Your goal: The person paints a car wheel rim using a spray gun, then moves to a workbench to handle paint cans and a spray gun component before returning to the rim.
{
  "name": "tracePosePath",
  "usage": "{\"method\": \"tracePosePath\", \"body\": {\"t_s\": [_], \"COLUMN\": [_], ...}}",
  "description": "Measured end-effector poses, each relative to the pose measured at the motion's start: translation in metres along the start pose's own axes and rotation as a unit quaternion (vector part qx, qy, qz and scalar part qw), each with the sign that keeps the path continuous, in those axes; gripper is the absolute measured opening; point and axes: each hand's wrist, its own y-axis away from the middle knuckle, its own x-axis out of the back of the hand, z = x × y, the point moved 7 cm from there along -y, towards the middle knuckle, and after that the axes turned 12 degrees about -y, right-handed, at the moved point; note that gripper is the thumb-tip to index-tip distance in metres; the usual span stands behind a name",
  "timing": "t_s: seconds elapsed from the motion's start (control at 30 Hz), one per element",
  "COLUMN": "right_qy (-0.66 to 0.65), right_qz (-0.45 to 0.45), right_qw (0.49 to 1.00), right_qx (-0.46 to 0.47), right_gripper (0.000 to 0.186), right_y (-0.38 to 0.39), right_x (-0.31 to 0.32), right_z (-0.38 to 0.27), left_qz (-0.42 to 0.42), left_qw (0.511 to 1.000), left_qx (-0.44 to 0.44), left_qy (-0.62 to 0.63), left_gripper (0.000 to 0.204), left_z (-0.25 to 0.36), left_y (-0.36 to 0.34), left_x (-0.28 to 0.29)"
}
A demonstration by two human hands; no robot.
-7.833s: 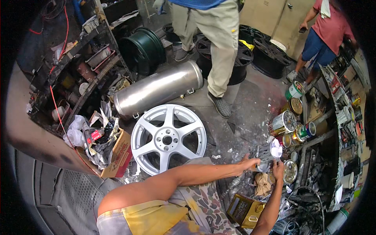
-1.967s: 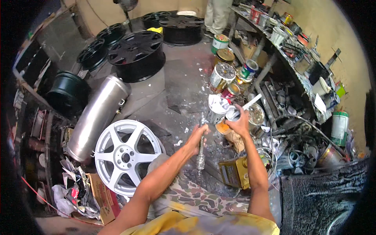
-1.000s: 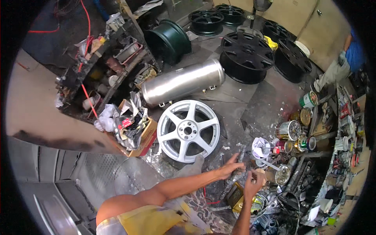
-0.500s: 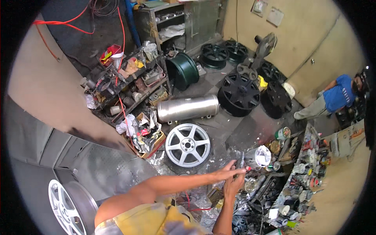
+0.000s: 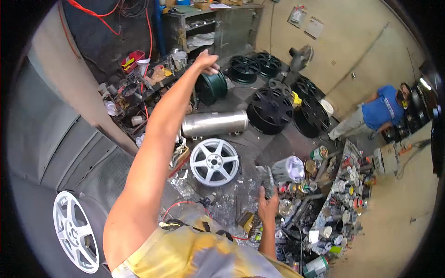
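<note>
Grey tool (image 5: 267, 177), 4 o'clock | likely stiff, weighty; grip its 6 o'clock end | your right fingers (image 5: 262, 192) wrap it; left fingers (image 5: 212, 70): can't tell

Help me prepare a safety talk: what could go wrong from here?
The red hose curving across the floor could catch a foot.
The right hand grips a grey tool right by a cup; a careless swing might tip the cup, though its contents are unclear.
The white wheel lying on the floor could trip someone.
</note>
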Motion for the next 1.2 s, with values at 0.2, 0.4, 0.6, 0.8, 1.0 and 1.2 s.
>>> {"method": "tracePosePath", "body": {"t_s": [0.2,0.4,0.6,0.8,1.0,1.2], "right_qy": [-0.086,-0.181,-0.245,-0.239,-0.181,-0.174], "right_qz": [-0.103,-0.206,-0.361,-0.547,-0.636,-0.698], "right_qw": [0.99,0.96,0.899,0.802,0.747,0.686], "right_qx": [-0.039,-0.046,0.029,0.018,0.066,0.114], "right_gripper": [0.043,0.042,0.034,0.025,0.02,0.019], "right_y": [0.047,0.069,0.116,0.165,0.254,0.339], "right_x": [-0.009,-0.02,-0.027,-0.044,-0.14,-0.21], "right_z": [-0.021,-0.059,-0.165,-0.26,-0.347,-0.397], "left_qz": [-0.222,-0.422,-0.328,0.004,0.212,0.416], "left_qw": [0.822,0.901,0.941,0.983,0.928,0.778], "left_qx": [-0.414,0.073,0.084,0.137,0.189,0.314], "left_qy": [-0.321,-0.067,0.017,0.121,0.241,0.352], "left_gripper": [0.05,0.043,0.035,0.038,0.03,0.034], "left_z": [-0.154,-0.282,-0.251,-0.254,-0.342,-0.497], "left_y": [0.223,0.499,0.643,0.712,0.813,0.982], "left_x": [-0.148,-0.267,-0.299,-0.257,-0.147,-0.076]}}
